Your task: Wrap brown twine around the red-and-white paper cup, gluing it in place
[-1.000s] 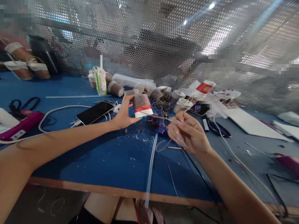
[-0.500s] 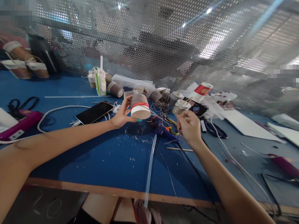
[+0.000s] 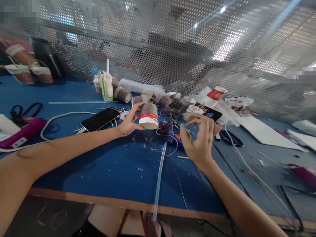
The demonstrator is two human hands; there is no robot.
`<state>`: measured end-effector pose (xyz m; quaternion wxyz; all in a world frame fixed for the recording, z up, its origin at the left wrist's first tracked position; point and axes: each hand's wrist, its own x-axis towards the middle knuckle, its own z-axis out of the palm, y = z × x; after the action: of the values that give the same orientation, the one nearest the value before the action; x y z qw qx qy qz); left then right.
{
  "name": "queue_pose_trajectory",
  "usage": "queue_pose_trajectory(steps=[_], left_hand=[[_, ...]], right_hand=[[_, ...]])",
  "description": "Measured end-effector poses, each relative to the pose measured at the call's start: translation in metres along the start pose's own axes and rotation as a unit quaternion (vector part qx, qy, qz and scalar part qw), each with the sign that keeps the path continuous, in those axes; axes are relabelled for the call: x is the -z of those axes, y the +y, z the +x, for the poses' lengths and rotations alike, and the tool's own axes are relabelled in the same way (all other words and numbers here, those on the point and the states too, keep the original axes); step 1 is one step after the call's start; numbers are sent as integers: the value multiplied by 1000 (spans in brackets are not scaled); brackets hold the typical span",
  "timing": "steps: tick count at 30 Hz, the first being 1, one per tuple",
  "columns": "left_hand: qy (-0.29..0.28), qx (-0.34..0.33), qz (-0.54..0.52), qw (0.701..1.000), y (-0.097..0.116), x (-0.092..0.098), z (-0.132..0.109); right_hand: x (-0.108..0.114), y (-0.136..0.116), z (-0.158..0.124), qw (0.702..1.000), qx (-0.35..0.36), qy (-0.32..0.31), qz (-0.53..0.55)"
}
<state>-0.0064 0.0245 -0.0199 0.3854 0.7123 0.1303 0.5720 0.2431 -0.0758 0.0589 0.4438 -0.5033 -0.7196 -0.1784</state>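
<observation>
My left hand (image 3: 130, 121) grips a paper cup (image 3: 148, 116) wrapped in grey-brown string, its white rim tilted toward me and a red band showing above the rim. From the cup a loose string (image 3: 176, 142) droops in a curve over the table. To the right, my right hand (image 3: 199, 136) is raised with thumb and fingers apart, and I see nothing in it. Between the hands a blue glue gun (image 3: 170, 128) lies on the table, a long clear glue stick (image 3: 161, 174) running from it over the front edge. Orange-and-yellow handles (image 3: 186, 135) show partly behind my right hand.
A phone (image 3: 100, 119) with a white cable lies left. Behind are a drink carton (image 3: 106, 86), string-wrapped cups (image 3: 122, 94), tangled string (image 3: 171, 107) and a red-and-white cup (image 3: 216, 95). Purple power strips (image 3: 27, 130) and white boards (image 3: 269, 133) lie at the sides. Perforated metal rises behind.
My right hand has opened from a pinch and let the string go; the taut string now hangs slack below the cup. The cup's rim has tipped downward in my left hand.
</observation>
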Motion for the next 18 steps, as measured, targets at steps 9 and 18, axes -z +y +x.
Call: queue_pose_trajectory(steps=[9,18], left_hand=[[-34,0,74,997,13,-8,-2],[-38,-31,103,993,21,-12,-2]], right_hand=[[7,-33,-19,787,-100,-341,504],[-2,-29,-19,787,-159,-309,510]])
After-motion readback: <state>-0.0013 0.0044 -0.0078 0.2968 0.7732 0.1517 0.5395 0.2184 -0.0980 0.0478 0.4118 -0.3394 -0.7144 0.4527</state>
